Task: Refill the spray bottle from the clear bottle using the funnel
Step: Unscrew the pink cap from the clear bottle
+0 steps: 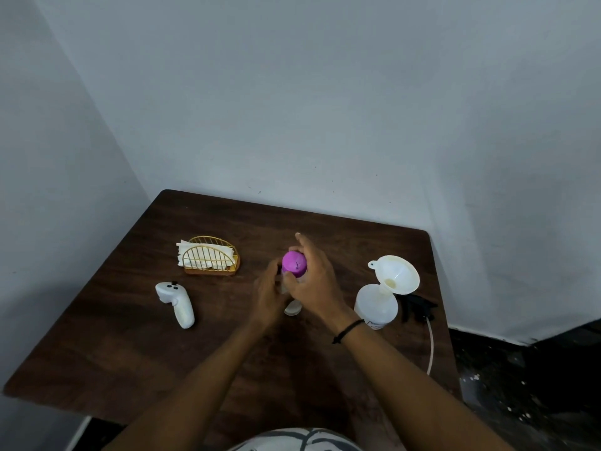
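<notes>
A clear bottle (292,308) with a bright purple cap (294,262) stands in the middle of the dark wooden table (130,353). My left hand (268,296) wraps around the bottle's body. My right hand (313,281) grips the purple cap from the right, fingers curled over it. To the right stands the white translucent spray bottle (375,305) without its head, and a white funnel (396,275) sits tilted in its neck. The black spray head (418,307) with its tube (432,346) lies on the table just right of that bottle.
A white handheld controller (177,302) lies at the left. Behind it stands a gold wire napkin holder (211,260) with white napkins. Walls close the table in at the back and left. The table's right edge drops to a dark floor (520,385).
</notes>
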Demonstrator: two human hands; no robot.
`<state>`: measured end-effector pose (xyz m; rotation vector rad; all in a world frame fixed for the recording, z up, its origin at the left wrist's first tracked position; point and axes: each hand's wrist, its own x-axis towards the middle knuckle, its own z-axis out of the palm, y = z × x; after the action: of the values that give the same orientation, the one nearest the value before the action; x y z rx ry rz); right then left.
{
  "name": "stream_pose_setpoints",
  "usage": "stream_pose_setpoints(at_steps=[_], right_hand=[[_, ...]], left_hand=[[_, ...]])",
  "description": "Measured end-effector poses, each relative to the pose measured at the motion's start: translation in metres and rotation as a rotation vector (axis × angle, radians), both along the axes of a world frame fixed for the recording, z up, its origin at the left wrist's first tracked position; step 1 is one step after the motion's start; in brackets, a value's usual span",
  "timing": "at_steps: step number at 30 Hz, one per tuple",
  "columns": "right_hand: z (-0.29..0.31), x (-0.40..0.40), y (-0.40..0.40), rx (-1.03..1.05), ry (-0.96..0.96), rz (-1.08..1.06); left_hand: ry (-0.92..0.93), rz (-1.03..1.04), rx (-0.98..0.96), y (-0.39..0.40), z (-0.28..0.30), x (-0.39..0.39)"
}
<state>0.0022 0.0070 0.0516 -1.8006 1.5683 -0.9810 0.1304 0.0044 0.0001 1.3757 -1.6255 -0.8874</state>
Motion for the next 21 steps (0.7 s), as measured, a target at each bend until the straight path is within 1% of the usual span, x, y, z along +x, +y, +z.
stream_pose_setpoints(at_steps=[2,5,6,8,10,12,14,16,18,21], right_hand=[[0.0005,0.0023,0.0008,-0.011,0.034,0.045],[0.0018,0.004,-0.0002,-0.024,0.034,-0.063],[0.0014,0.0032,-0.0005,-0.036,0.024,-0.06],[0.0015,0.0041,-0.001,-0.036,0.022,0.013],[0.0021,0.0073,-0.0025,-0.056,0.107,0.032],[0.0039,0.0092,-0.0032,-0.052,0.159,-0.039],[0.0052,0.0074,-0.0016,-0.053,0.111,-0.043],[0.0045,0.0073,0.0011,-0.055,0.062,0.017],[0.0039,0.0092,0.0017,-0.076,0.106,0.023],[0.0034,0.0075,0.0005,-0.06,0.13,-0.048]], left_hand=[[-0.022,0.015,0.012,0.0005,-0.0015,0.0017],[0.017,0.002,-0.011,0.0008,-0.0015,-0.0001],[0.022,0.002,-0.015,0.001,-0.0022,-0.0012],[0.03,0.009,-0.033,0.0025,-0.0037,-0.0016],[0.008,0.022,-0.044,0.0028,-0.0047,0.0003],[0.015,0.011,-0.035,0.0035,-0.0011,0.0003],[0.049,0.002,-0.046,0.0036,0.0023,-0.0009],[0.05,-0.004,-0.075,0.0047,0.0026,-0.0009],[0.043,-0.012,-0.07,0.0053,0.004,-0.0005],[0.051,-0.005,-0.072,0.0048,0.0026,-0.001]])
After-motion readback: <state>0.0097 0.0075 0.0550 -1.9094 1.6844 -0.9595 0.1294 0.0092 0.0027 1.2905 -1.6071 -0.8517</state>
